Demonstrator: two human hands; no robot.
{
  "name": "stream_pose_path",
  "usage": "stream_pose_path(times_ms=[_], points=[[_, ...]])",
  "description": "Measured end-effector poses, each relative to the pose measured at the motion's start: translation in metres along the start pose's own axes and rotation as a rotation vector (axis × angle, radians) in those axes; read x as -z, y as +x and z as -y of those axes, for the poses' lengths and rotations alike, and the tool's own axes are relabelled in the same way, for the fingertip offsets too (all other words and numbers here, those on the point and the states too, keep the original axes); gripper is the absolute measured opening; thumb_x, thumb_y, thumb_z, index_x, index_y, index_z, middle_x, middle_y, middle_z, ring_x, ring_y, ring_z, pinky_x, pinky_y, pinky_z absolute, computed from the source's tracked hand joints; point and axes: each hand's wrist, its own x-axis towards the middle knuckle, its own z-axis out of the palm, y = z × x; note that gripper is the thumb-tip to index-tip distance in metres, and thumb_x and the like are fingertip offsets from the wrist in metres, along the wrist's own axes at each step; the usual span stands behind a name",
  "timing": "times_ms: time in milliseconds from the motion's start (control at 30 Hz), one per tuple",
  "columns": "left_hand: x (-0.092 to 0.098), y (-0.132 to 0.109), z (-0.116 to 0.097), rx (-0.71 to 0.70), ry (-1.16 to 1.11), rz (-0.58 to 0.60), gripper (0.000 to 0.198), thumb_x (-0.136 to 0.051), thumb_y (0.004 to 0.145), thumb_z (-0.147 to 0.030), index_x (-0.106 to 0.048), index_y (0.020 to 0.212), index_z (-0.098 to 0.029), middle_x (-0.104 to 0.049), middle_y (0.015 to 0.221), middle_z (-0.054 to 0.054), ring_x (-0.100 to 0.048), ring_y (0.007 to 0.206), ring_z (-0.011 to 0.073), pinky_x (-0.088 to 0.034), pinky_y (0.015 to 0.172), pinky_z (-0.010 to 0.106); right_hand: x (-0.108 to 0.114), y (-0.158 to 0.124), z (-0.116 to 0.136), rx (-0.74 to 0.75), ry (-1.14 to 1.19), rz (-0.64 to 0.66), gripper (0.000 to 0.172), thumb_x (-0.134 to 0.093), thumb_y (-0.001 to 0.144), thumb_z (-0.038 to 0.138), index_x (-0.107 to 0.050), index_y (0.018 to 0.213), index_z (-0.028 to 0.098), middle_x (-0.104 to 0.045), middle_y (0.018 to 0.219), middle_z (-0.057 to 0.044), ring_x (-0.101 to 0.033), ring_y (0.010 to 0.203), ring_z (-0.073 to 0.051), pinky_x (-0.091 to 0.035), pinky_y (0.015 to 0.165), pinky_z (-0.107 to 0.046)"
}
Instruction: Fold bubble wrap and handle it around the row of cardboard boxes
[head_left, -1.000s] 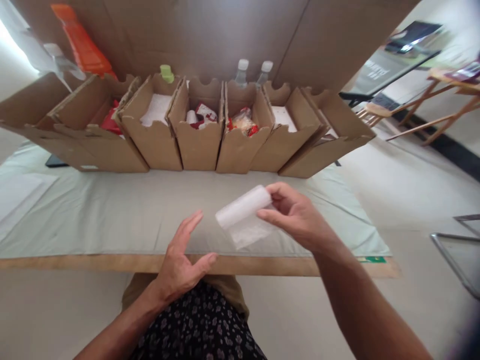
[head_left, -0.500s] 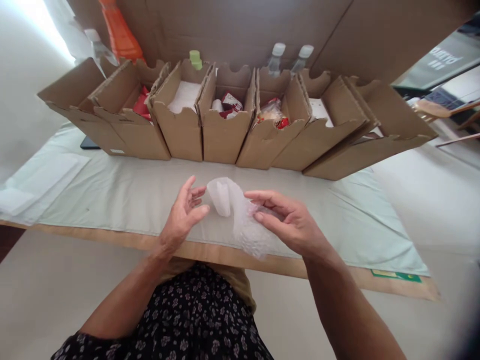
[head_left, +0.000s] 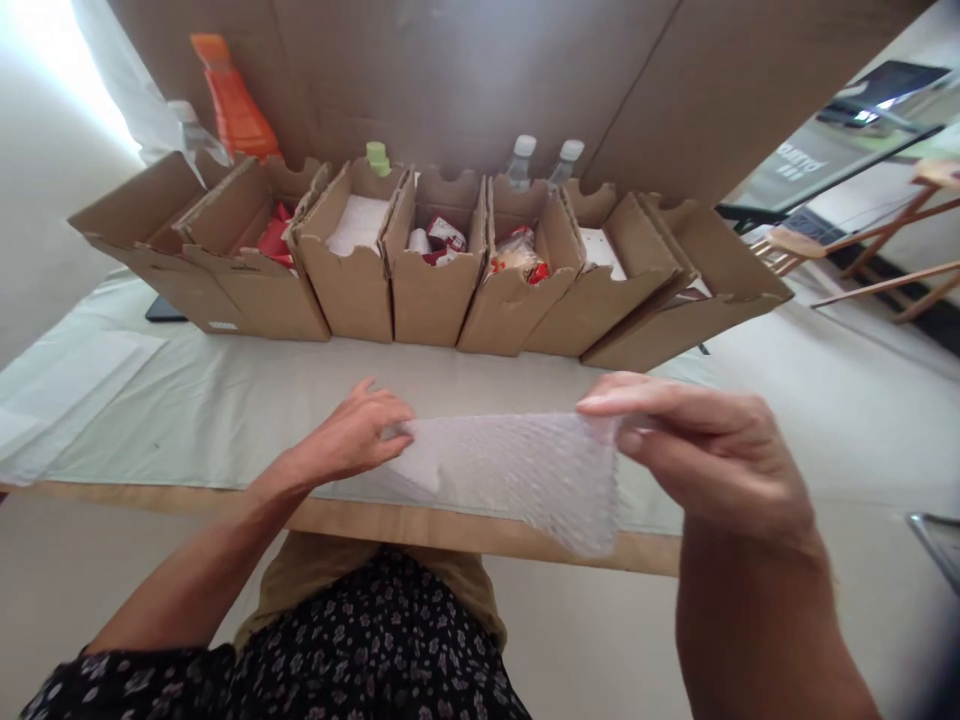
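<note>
A translucent white sheet of bubble wrap is stretched between my two hands, above the front part of the cloth-covered table. My left hand is closed on its left end, fingertips pinching the edge. At the upper right corner my right hand pinches the sheet between thumb and fingers, raised nearer the camera. The sheet's lower right corner hangs down past the table's wooden edge.
Several open cardboard bins stand in a row, one holding red-and-white packets. Behind them are an orange bottle, white-capped bottles and a cardboard panel. Flat white sheets lie at the left; a wooden stool stands right.
My left hand, apart from the wrap before, now grips its left end. My right hand has moved right and closer to the camera, and the crumpled wrap is drawn out. The view has shifted.
</note>
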Motion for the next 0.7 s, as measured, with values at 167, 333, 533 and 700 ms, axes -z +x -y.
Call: stream_pose_path(times_ms=[167,333,533,700], points=[[0.026,-0.026,0.021,0.287,-0.311,0.084,0.03,-0.06,0.089,-0.048,-0.071,0.091,-0.02,-0.073,0.087,0.002,-0.066,0.08,0.0195,-0.054,0.075,0.03,0.027,-0.036,-0.043,-0.312,-0.11,-0.283,0.019,-0.081,0.084,0.037,-0.084,0.102,0.032,-0.075,0.084,-0.002,-0.066,0.075,-0.015,-0.054,0.063,-0.026],[0.028,-0.025,0.034,0.445,-0.293,0.109,0.047,-0.063,0.085,-0.055,-0.07,0.115,-0.02,-0.076,0.104,0.007,-0.071,0.092,0.0259,-0.057,0.083,0.037,0.029,-0.039,-0.088,-0.489,-0.391,-0.151,0.03,-0.07,0.084,0.045,-0.081,0.105,0.026,-0.078,0.102,-0.008,-0.073,0.094,-0.026,-0.062,0.084,-0.042],[-0.01,-0.025,0.032,0.309,0.374,-0.363,0.054,-0.059,0.093,-0.039,-0.062,0.139,-0.011,-0.068,0.129,0.022,-0.064,0.118,0.0395,-0.053,0.102,0.058,0.072,0.014,-0.055,-0.148,-0.839,-0.388,0.028,-0.064,0.09,0.037,-0.08,0.108,0.024,-0.079,0.11,-0.007,-0.073,0.099,-0.022,-0.057,0.093,-0.039],[-0.061,-0.027,0.006,-0.069,0.368,-0.305,0.033,-0.056,0.099,-0.027,-0.069,0.127,-0.019,-0.063,0.144,0.018,-0.054,0.138,0.0379,-0.05,0.111,0.057,0.112,0.118,-0.046,-0.299,-1.095,-0.221,0.02,-0.066,0.092,0.019,-0.083,0.102,0.016,-0.079,0.093,-0.003,-0.065,0.079,-0.012,-0.047,0.083,-0.029]])
